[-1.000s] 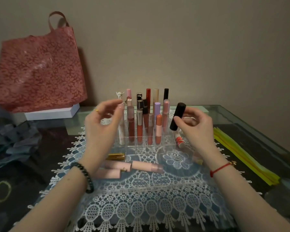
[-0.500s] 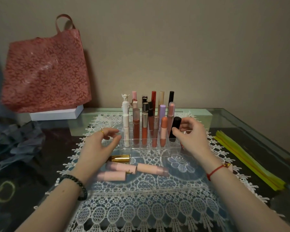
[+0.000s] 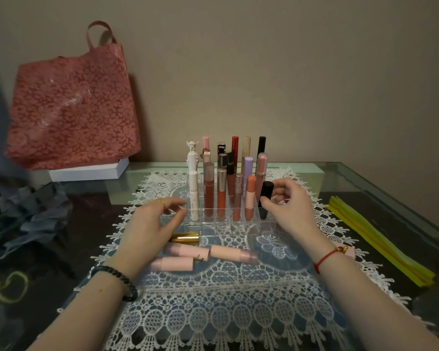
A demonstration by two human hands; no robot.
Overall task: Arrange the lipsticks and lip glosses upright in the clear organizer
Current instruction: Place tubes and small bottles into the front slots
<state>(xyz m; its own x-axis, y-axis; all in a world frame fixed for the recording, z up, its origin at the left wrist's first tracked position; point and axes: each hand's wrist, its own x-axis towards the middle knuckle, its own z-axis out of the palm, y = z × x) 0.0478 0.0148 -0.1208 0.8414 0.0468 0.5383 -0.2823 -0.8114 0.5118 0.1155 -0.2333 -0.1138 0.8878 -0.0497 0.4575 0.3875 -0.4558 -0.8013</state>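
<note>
Some sixteen tubes point(image 3: 209, 188) upright in clear organizer point(image 3: 226, 228), black lipstick point(image 3: 266, 193) rightmost.

Single head-worn view, forward and down, close over the glass table point(image 3: 365, 178) toward the wall point(image 3: 289, 72)

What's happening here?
A person is filling a clear organizer with lip products. The right hand pinches a black lipstick upright at the organizer's right end. The left hand is open by its left front corner, holding nothing. A gold tube and three pink tubes lie on the lace mat, not yet placed.
</note>
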